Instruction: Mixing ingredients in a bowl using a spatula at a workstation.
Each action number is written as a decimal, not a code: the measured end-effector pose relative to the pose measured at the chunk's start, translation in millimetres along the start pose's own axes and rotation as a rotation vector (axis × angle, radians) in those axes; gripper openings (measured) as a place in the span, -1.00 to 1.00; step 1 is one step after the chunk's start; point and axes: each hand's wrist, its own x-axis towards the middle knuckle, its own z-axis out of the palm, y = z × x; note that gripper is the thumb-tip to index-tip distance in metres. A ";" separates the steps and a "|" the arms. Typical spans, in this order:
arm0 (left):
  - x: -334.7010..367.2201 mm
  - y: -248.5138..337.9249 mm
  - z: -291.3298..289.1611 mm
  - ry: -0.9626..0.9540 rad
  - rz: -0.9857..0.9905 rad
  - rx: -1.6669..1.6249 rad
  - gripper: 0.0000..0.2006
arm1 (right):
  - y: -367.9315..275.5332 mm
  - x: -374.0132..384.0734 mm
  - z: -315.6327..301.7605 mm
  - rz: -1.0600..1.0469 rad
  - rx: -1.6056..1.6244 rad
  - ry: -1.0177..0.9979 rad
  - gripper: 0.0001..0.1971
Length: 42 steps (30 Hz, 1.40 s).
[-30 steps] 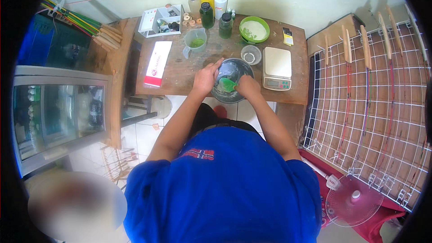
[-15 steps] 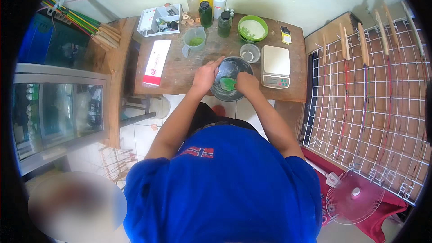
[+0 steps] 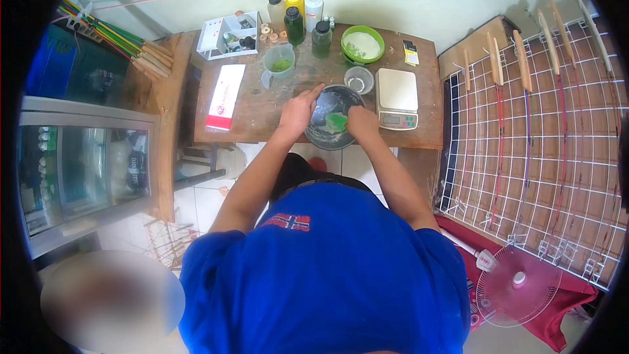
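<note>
A dark mixing bowl (image 3: 321,140) sits at the table's front edge, partly overhanging it. Whitish residue is smeared over its inner wall. My left hand (image 3: 299,111) is closed on the bowl's left rim, with a finger stretched along it. My right hand (image 3: 362,122) grips a green spatula (image 3: 337,121), its head low inside the bowl. Most of the spatula's handle is hidden by that hand. Just behind the bowl, to the right, stands a small clear bowl (image 3: 359,80).
A kitchen scale (image 3: 396,90) lies to the right. Behind are a green bowl of white powder (image 3: 362,46), dark green jars (image 3: 322,39), a measuring jug (image 3: 280,63) and a white organizer box (image 3: 211,35). A white-and-red packet (image 3: 227,97) lies left. A wire grid (image 3: 524,157) stands at right.
The spatula's head has shifted slightly to the right inside the bowl, with my right hand still around it. My left hand stays on the rim. The whole view has shifted a little.
</note>
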 end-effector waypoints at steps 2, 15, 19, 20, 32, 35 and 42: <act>-0.3 -1.5 1.0 0.009 -0.009 -0.005 -0.49 | -0.9 0.6 -11.7 0.020 -0.033 -0.011 -0.83; 5.6 -4.4 7.2 0.010 -0.025 0.048 -0.49 | 3.4 -5.0 -19.9 0.078 0.136 -0.174 -0.76; 3.8 -5.4 7.3 -0.020 -0.029 0.068 -0.48 | 1.8 -9.8 -27.4 0.063 0.098 -0.210 -0.77; 2.8 -2.2 8.1 0.002 -0.021 0.059 -0.48 | -1.4 -9.4 -36.3 0.129 0.137 -0.210 -0.74; 1.6 10.5 6.4 -0.023 0.028 0.097 -0.47 | 11.1 11.1 -16.5 0.203 0.212 -0.372 -0.67; 1.0 11.2 6.7 -0.018 0.019 0.069 -0.46 | 4.5 9.4 -25.9 0.217 0.085 -0.317 -0.68; 2.7 9.3 6.5 -0.032 0.032 0.085 -0.43 | -9.0 6.6 -16.6 0.211 0.095 -0.296 -0.75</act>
